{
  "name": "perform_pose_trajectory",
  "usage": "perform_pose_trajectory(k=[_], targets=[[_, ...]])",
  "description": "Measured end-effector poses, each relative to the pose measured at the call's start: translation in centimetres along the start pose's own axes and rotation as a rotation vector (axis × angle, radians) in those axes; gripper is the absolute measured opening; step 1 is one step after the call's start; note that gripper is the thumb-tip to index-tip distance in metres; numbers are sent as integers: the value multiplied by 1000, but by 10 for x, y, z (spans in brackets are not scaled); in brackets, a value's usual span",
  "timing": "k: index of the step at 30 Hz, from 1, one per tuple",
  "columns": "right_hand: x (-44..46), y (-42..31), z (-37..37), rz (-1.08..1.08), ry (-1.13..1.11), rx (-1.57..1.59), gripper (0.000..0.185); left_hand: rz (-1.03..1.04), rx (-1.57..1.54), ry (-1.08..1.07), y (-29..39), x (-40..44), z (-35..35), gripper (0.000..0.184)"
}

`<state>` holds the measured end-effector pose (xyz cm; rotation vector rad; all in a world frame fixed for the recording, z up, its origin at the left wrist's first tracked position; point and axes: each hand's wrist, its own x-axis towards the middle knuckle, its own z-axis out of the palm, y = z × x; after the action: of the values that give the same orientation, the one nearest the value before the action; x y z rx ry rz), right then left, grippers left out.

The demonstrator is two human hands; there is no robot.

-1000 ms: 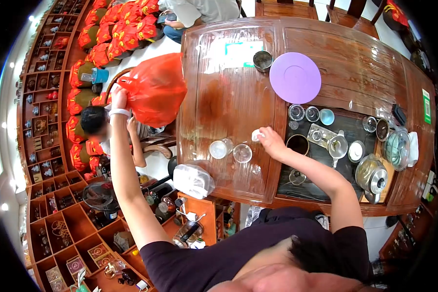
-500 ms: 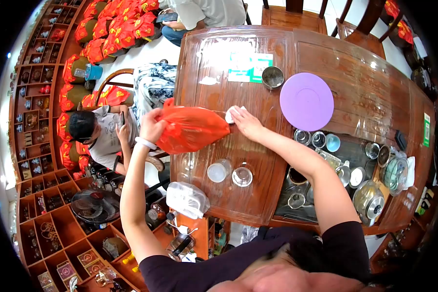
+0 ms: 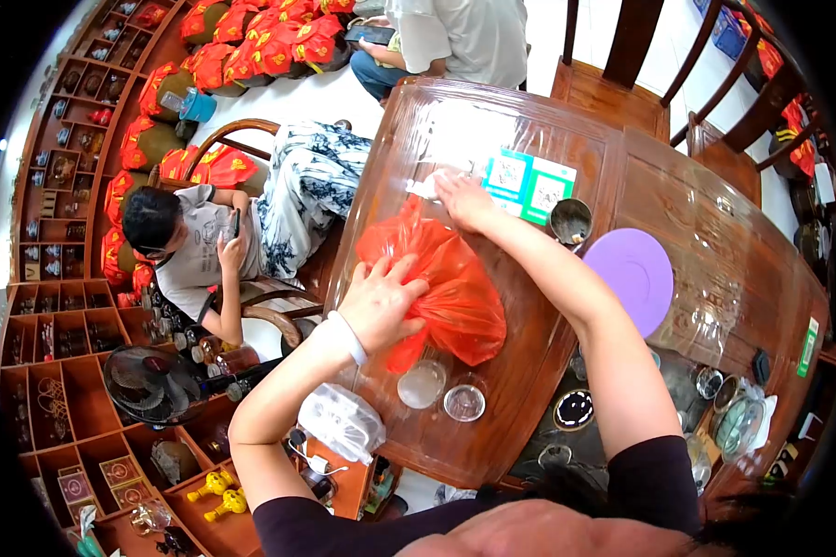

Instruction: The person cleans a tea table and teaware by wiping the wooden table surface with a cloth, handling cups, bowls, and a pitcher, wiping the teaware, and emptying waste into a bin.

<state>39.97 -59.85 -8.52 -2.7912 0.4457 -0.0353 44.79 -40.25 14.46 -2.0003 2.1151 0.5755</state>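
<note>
My left hand (image 3: 381, 302) rests on a bulging red plastic bag (image 3: 455, 297) on the wooden table, its fingers spread over the near left side. The bag's contents are hidden. Farther up the table, my right hand (image 3: 463, 198) lies palm down and presses a white tissue (image 3: 422, 188) to the tabletop; its fingers partly cover it. Beside that hand are green-and-white QR code cards (image 3: 528, 184) and a dark round bowl (image 3: 570, 221). Below the bag stand a frosted cup (image 3: 422, 384) and a clear glass (image 3: 464, 402).
A purple round lid (image 3: 628, 282) lies on the table (image 3: 567, 139) right of my right arm. Glassware, including a glass pot (image 3: 738, 429), crowds the tea tray at lower right. A clear plastic package (image 3: 341, 422) sits at the near left edge. Two people sit beyond the table with phones.
My right hand has slid up the table with the tissue. The bag, earlier gripped at its top, now sits lower on the table under my spread left hand. The view has shifted.
</note>
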Motion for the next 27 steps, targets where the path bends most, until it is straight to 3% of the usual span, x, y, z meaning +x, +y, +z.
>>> perform_pose_trajectory(k=[3,4,6,8,10,12,17,18,20,22,24,27], targets=[[26,44,-40,309,-70,133,47,46,61,132,8,10,-16,45],[42,75,10,248,363,-127,46,87,51,210,8,12,-18,44],[51,67,5,263,331,-218,47,167,-86,309,10,15,-15,39],[64,23,-40,229,-186,424,46,260,-172,298,16,24,-7,33],[87,-8,8,-225,2,-54,44,430,-213,365,27,43,-9,27],[108,-8,38,-317,209,4,41,515,-250,428,35,59,-6,24],[130,68,-30,124,102,-135,38,487,-217,355,45,94,-2,24],[121,92,-45,334,60,28,43,489,-220,351,45,101,2,24],[93,142,-64,381,-54,-190,47,392,-101,252,46,117,14,26],[39,181,-77,502,-77,-159,47,332,-41,198,48,137,28,42],[-32,209,-81,436,-47,-197,46,257,-42,197,57,159,39,62],[-150,229,-88,500,-107,-297,45,196,54,84,71,194,57,87]])
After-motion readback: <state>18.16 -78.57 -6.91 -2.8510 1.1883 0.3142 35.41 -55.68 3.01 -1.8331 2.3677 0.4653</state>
